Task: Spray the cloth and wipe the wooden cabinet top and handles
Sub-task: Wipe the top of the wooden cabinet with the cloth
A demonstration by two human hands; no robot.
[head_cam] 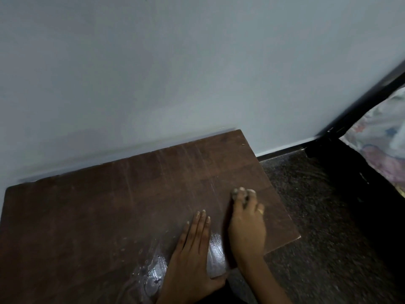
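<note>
A dark brown wooden cabinet top (109,216), flat and rectangular with faint pale streaks along its grain, stands against a smooth grey-white wall (153,73). Near its front edge a wet patch (215,255) shines silver in smeared streaks.

Two bare hands rest on the wood. The left hand (192,249) lies flat, palm down, fingers straight and close together, holding nothing. The right hand (246,222) sits just beside it toward the right edge of the top, its fingers curled and pressed down on one small, crumpled grey cloth (240,195), of which only a wad shows under and between the fingertips. One ring (260,211) shows on a finger of that hand.

To the right lies a dark speckled floor (317,238), a black frame (361,102) and a pale patterned fabric (381,139).
</note>
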